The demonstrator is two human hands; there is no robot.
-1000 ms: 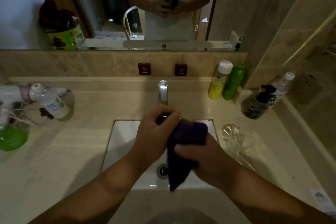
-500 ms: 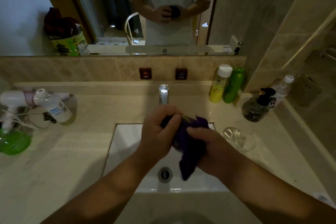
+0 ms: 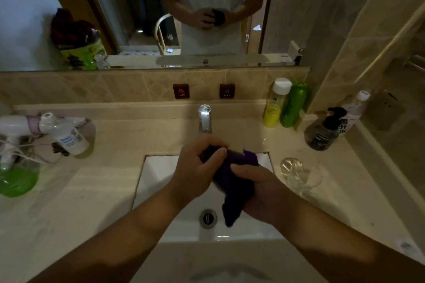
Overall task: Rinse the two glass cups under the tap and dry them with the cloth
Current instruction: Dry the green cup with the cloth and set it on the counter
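My left hand (image 3: 195, 167) and my right hand (image 3: 259, 188) are together over the white sink (image 3: 158, 174), just in front of the tap (image 3: 204, 119). Between them is a bunched purple cloth (image 3: 234, 190) with one end hanging toward the drain. My left hand is shut on a dark rounded thing, apparently a glass cup (image 3: 205, 153), almost wholly wrapped in the cloth. My right hand grips the cloth from the right side. A second glass cup (image 3: 299, 173) lies on its side on the counter right of the sink, apart from both hands.
Yellow and green bottles (image 3: 285, 103) stand at the back right, and a dark pump bottle (image 3: 324, 131) and a water bottle are in the right corner. On the left are a hair dryer (image 3: 16, 125), a clear bottle (image 3: 66, 138) and a green container (image 3: 18, 180). A mirror hangs above.
The cloth is bunched tighter around what my left hand holds, and less of it hangs down. My right hand has shifted its grip on the cloth. The second cup has not moved.
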